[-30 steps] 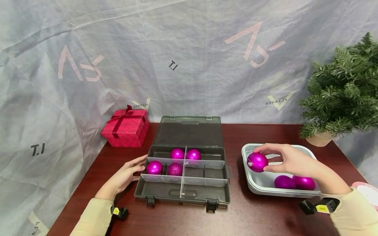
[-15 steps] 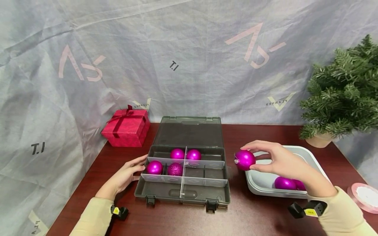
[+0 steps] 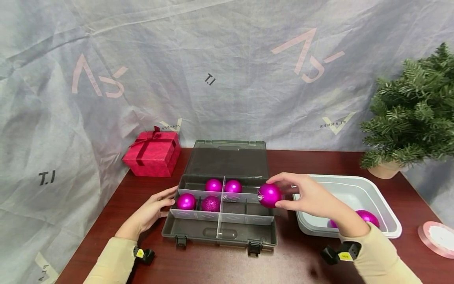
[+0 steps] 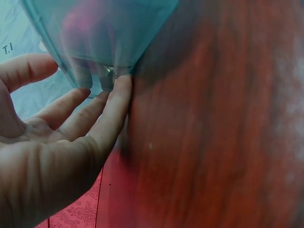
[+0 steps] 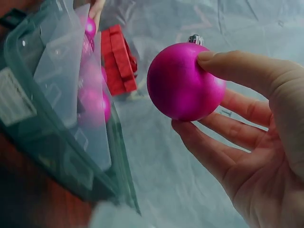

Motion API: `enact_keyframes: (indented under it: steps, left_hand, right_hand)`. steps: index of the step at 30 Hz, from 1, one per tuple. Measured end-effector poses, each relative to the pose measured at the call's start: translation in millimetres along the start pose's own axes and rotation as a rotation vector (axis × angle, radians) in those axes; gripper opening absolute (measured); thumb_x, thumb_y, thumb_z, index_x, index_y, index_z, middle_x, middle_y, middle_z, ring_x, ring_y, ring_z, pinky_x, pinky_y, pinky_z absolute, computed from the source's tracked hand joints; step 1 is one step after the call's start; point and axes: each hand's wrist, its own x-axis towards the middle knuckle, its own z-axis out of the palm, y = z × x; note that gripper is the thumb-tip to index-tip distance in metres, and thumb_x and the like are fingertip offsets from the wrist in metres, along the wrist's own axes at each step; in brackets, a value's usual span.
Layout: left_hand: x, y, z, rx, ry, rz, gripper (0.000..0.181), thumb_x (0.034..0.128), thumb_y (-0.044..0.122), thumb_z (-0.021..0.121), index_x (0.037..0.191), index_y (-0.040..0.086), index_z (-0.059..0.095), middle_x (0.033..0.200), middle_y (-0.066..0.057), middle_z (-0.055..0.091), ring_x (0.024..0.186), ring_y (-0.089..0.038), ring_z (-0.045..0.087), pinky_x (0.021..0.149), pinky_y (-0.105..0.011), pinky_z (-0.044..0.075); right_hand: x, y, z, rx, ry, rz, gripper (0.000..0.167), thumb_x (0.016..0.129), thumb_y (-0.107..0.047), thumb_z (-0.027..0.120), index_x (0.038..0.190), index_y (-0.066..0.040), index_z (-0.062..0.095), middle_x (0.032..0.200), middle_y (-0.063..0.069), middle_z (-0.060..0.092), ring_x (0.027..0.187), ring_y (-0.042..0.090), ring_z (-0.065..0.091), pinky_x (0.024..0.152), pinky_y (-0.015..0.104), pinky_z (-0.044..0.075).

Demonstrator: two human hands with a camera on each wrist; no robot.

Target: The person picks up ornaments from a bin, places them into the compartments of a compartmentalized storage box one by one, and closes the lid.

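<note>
My right hand [image 3: 308, 195] pinches a magenta ball [image 3: 270, 195] between thumb and fingers, over the right edge of the divided grey box [image 3: 191, 227]. In the right wrist view the same ball [image 5: 185, 81] shows its silver cap at the top. Two magenta balls [image 3: 214, 185] [image 3: 233, 186] sit in the box's back row; a smooth one [image 3: 186, 201] and a glittery one [image 3: 211, 204] lie in the middle row's left part. My left hand [image 3: 150, 213] touches the box's left side with extended fingers, also seen against its wall in the left wrist view [image 4: 61, 137].
A white tray [image 3: 390, 225] with magenta balls [image 3: 367, 218] stands to the right, partly behind my right arm. A pink ribbon roll [image 3: 438, 238] lies beyond it. A red gift box [image 3: 156, 156] is at the back left, a potted green tree [image 3: 415, 114] at the back right.
My right hand has carried its ball left, from over the white tray to the divided box's right edge. My left hand has stayed in place.
</note>
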Motion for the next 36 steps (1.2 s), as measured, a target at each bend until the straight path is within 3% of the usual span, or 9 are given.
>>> enact_keyframes:
  steps: [7,10,16,28,36]
  left_hand:
    - [1.2,-0.5,-0.3,0.000,-0.001,-0.001,0.065,0.1013,0.009,0.054,0.160,0.002,0.027,0.163,-0.025,0.027,0.129,-0.019,0.047,0.102,-0.054,0.046]
    - [2.2,-1.0,-0.5,0.005,-0.004,0.002,0.065,0.1014,0.009,0.054,0.160,0.002,0.028,0.162,-0.025,0.027,0.130,-0.021,0.047,0.102,-0.055,0.045]
    - [1.8,-0.7,0.1,0.004,0.000,0.005,0.066,0.1010,0.010,0.055,0.160,0.002,0.028,0.162,-0.025,0.028,0.127,-0.018,0.049,0.101,-0.054,0.046]
    - [0.3,-1.2,-0.6,0.003,0.002,0.001,0.066,0.1012,0.011,0.056,0.160,0.002,0.028,0.162,-0.025,0.028,0.126,-0.016,0.050,0.101,-0.054,0.046]
    - [0.8,-0.7,-0.6,0.008,-0.002,0.003,0.066,0.1013,0.010,0.055,0.160,0.002,0.028,0.162,-0.025,0.027,0.128,-0.018,0.048,0.101,-0.054,0.046]
  right_hand:
    - [13.1,0,23,0.132,-0.003,0.005,0.049,0.084,-0.007,0.085,0.129,-0.006,0.065,0.120,0.006,0.068,0.107,0.023,0.068,0.087,0.034,0.057]
    - [17.1,2,32,0.141,-0.005,0.025,0.049,0.084,-0.009,0.085,0.129,-0.007,0.065,0.125,0.006,0.066,0.110,0.022,0.066,0.090,0.034,0.056]
    - [27.9,7,47,0.074,0.022,-0.009,0.049,0.082,-0.009,0.087,0.127,-0.011,0.068,0.124,-0.001,0.067,0.109,0.018,0.065,0.093,0.034,0.054]
    - [44.1,17,76,0.038,0.023,-0.008,0.047,0.081,-0.002,0.085,0.125,-0.005,0.067,0.121,0.007,0.068,0.106,0.022,0.068,0.091,0.033,0.055]
    - [49.6,21,89,-0.036,0.025,-0.009,0.047,0.081,-0.008,0.086,0.125,-0.006,0.067,0.119,0.004,0.069,0.102,0.020,0.068,0.090,0.035,0.056]
